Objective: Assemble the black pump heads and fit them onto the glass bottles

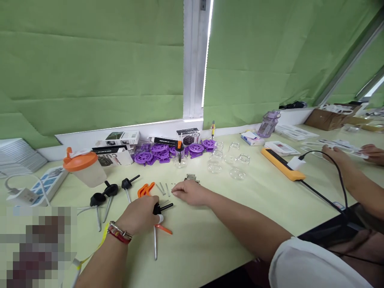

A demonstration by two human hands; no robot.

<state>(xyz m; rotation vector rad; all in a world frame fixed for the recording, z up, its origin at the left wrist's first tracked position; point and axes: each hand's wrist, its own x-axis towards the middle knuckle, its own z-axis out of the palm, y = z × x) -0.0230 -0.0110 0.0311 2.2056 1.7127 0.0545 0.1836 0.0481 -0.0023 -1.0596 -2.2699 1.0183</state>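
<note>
My left hand (141, 214) is closed around a black cap with a metal tube (155, 244) pointing down and a short black spout sticking out to the right. An orange lever (164, 229) shows below its fingers, by the tube; whether it is attached I cannot tell. My right hand (192, 193) rests low on the table, fingertips pinched together beside tiny loose pieces. What they grip, if anything, is hidden. Just behind it lie several small springs (192, 177). Metal pins (163, 189) and orange levers (145, 190) lie between the hands.
More black caps with tubes (111, 189) lie left, near an orange-lidded cup (90, 170). Purple plastic parts (160, 152), boxes (118, 156) and glass jars (238, 170) line the back. A yellow power strip (282, 165) lies right, beside another person's hand (337, 158).
</note>
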